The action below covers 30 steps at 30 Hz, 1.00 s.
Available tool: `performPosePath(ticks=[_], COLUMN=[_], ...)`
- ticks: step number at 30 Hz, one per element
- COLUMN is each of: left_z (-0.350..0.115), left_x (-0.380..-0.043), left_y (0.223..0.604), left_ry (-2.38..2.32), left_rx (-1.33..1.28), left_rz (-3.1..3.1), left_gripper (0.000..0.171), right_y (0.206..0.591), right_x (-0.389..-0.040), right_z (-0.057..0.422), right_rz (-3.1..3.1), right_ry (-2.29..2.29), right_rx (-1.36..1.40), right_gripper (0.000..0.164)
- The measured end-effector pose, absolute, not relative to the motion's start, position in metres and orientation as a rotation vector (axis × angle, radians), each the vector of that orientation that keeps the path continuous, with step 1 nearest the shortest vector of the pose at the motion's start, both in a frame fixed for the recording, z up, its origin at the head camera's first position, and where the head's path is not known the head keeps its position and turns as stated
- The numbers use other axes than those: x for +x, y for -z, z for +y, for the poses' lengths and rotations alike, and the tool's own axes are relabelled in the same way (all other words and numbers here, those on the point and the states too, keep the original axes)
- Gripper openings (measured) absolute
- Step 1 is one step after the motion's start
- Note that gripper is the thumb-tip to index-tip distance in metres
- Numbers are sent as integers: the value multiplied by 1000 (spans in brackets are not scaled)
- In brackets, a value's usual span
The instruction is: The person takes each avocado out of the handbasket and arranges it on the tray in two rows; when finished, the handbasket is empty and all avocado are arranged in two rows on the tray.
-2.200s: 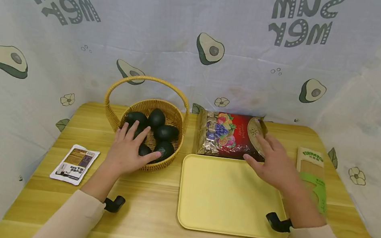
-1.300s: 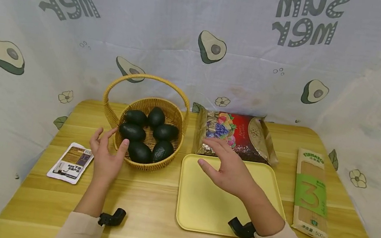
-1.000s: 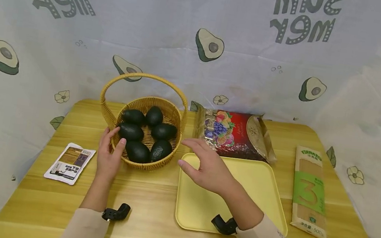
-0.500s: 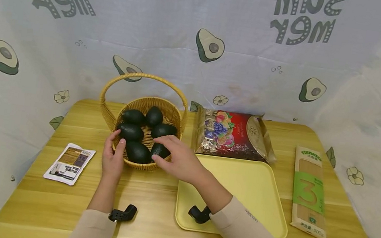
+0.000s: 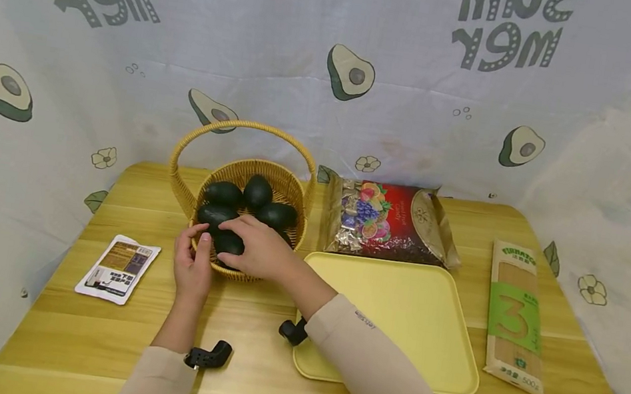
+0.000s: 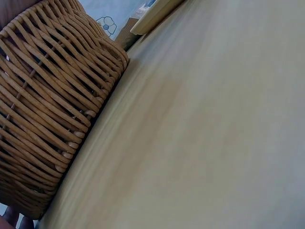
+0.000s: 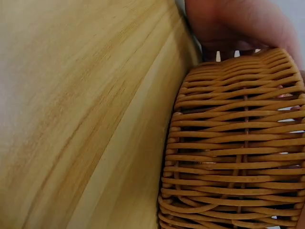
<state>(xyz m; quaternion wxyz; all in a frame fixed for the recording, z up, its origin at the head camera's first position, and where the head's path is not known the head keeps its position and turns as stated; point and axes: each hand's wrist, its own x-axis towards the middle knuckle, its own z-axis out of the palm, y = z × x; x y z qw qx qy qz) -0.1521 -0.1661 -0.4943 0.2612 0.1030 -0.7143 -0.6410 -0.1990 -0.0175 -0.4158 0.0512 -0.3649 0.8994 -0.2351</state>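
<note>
Several ovoid avocados (image 5: 258, 192), woven basket (image 5: 286, 183)

1. Backdrop cloth (image 5: 289, 38): "sum / mer" is printed 2x in lg. grey letters, mirrored, split over 2 lines.
2. Candy bag (image 5: 393, 221): "Fruit Candy" is printed sideways on red.
3. Tan pkg (image 5: 519, 320): lg. "3" & "500g" are shown; brand can't be read for sure.
4. White pouch (image 5: 117, 269): txt is printed too sm. to be read.
5. Right sleeve (image 5: 378, 357): sm. lettering is borne, illegible.

One basket (image 5: 246, 277); six avocados (image 5: 257, 192); one tray (image 5: 396, 309); three packets (image 5: 516, 319).
</note>
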Motion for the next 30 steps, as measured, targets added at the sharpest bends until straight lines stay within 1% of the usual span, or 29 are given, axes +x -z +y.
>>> performPosePath(ticks=[5, 13, 18, 22, 30], left_z=[-166, -166, -166, -166, -168], left_x=[-153, -152, -153, -154, -153], left_y=[495, 496, 497, 496, 496], left_ry=[1747, 1740, 1747, 1747, 1740], left_rx=[260, 254, 231, 247, 251], left_rz=[-1920, -1911, -1895, -1903, -1916], left_gripper=[29, 28, 28, 28, 30], right_y=[420, 420, 418, 417, 420], right_x=[-200, -200, -201, -201, -200], right_z=[-22, -29, -31, -30, -25], right_rz=[2794, 2811, 2822, 2813, 2789], right_ry=[581, 389, 304, 353, 610], right_rx=[-1060, -1031, -1024, -1029, -1048], right_gripper=[66, 59, 60, 61, 63])
